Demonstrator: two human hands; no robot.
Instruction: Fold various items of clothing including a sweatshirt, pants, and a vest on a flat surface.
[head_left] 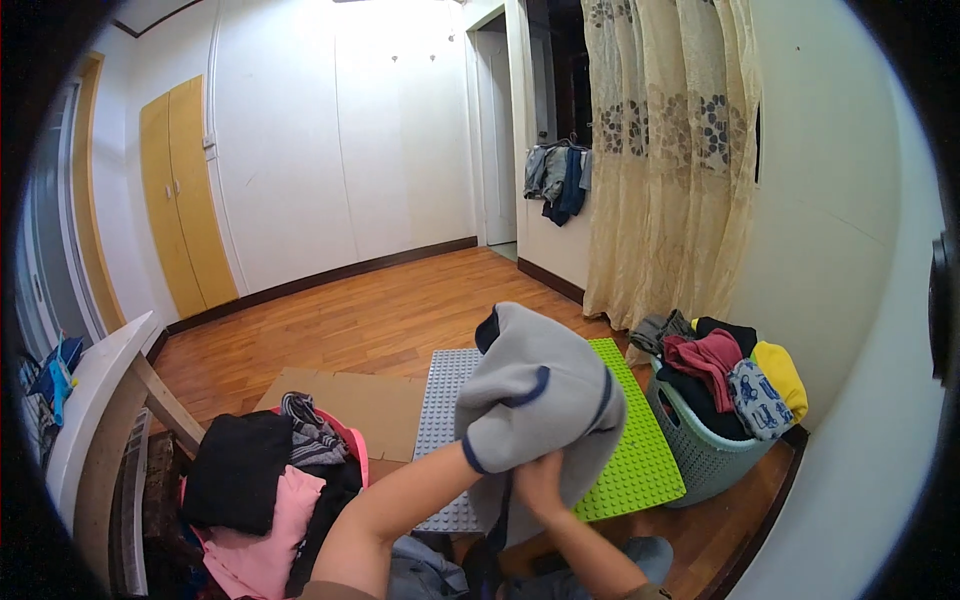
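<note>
- Our soft grey garment (545, 385), navy-trimmed and bunched, is held just off centre, toward five o'clock, above a studded grey-and-green board (640, 465).
- Our left forearm (395, 510) enters it, left hand hidden; our right hand (540, 488) touches its lower cloth; we cannot tell either grip.
- We have clothes-filled baskets beside it: pink (359, 448) at eight o'clock, grey-green (705, 465) at four.

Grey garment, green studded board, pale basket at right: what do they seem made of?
Grey garment: probably fleece, matte with soft, thick folds. Green studded board: likely moulded plastic, semi-matte, with regular studs. Pale basket: seemingly plastic, satin finish, with evenly perforated walls.
</note>
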